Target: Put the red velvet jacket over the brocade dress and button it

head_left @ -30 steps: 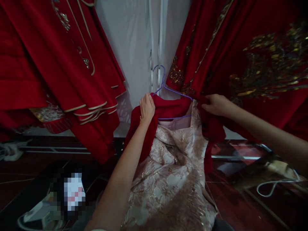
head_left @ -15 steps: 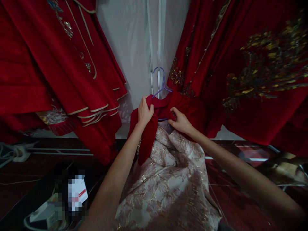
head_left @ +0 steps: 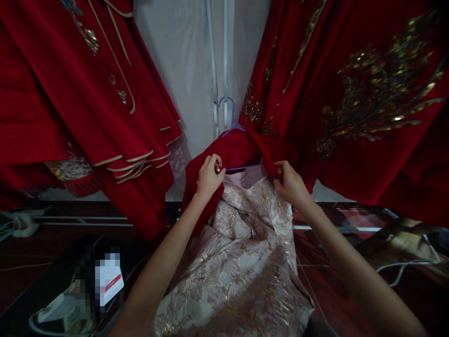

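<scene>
A red jacket [head_left: 196, 174] is draped over a purple hanger [head_left: 233, 114], whose hook points up in front of a pale metal post. My left hand [head_left: 210, 175] is closed on the jacket's left front edge, where a small beaded decoration shows by the fingers. My right hand [head_left: 289, 182] grips the opposite front edge, so the front stands apart. Between them the hanger's lower bar crosses above a pale, gold-patterned brocade dress [head_left: 242, 243], with its lilac lining showing at the top. My fingertips are partly hidden by the cloth.
Red garments with pale piping [head_left: 133, 121] hang at the left. On the right hangs a red garment with gold sequin embroidery [head_left: 379, 93]. A dark surface at lower left holds a white card [head_left: 111, 281] and blurred items. A white cable [head_left: 400, 267] lies at lower right.
My hands have moved down and apart, spreading the jacket's front wider. More of the lilac lining and the hanger's lower bar now shows. The right hand has shifted to the right.
</scene>
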The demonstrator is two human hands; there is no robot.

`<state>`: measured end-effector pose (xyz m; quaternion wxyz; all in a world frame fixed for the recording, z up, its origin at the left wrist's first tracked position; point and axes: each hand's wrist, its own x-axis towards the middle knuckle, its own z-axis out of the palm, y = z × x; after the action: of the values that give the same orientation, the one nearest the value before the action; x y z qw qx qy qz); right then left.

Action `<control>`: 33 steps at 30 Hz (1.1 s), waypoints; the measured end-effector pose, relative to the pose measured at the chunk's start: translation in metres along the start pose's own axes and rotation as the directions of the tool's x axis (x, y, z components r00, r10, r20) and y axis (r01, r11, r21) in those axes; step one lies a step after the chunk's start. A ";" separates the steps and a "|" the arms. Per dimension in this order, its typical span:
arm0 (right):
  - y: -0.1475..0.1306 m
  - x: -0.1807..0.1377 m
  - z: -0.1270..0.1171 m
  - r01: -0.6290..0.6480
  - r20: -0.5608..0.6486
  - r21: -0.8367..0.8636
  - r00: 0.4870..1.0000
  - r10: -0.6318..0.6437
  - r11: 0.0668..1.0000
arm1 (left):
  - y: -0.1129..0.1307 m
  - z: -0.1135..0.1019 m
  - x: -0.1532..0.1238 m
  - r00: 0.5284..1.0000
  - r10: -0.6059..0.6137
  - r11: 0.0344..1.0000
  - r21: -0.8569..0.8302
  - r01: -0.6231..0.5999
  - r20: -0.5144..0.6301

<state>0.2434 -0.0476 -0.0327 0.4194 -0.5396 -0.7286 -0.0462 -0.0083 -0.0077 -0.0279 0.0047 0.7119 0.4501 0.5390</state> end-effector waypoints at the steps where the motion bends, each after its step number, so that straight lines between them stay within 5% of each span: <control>1: -0.004 -0.001 0.006 -0.027 -0.019 0.065 0.999 0.028 0.998 | 0.003 0.006 -0.005 0.999 -0.018 0.999 -0.032 0.019 0.027; 5: -0.030 0.001 0.050 -0.022 0.087 0.262 0.996 -0.001 0.965 | 0.015 0.035 -0.025 0.985 -0.069 0.978 -0.185 0.098 0.156; 9: -0.047 0.004 0.081 -0.035 0.158 0.487 0.986 -0.049 0.873 | 0.017 0.045 -0.035 0.982 -0.123 0.953 -0.258 0.157 0.142; 13: -0.046 0.000 0.076 -0.074 0.042 0.694 0.997 0.062 0.716 | 0.012 0.040 -0.039 0.982 -0.149 0.930 -0.322 0.180 0.117; 17: -0.046 -0.009 0.063 -0.115 0.174 0.752 0.984 -0.026 0.649 | 0.011 0.041 -0.048 0.959 -0.282 0.865 -0.423 0.268 0.031; 25: -0.050 -0.007 0.066 -0.123 0.166 0.696 0.986 0.009 0.707 | 0.003 0.042 -0.056 0.929 -0.344 0.742 -0.566 0.359 0.139; 33: -0.048 0.002 0.064 -0.128 0.175 0.646 0.984 0.018 0.752 | 0.004 0.029 -0.049 0.950 -0.221 0.857 -0.420 0.297 0.222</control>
<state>0.1677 -0.0326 -0.0540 0.5242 -0.3886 -0.7077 0.2708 0.0165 -0.0281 -0.0758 0.2787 0.6665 0.4036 0.5614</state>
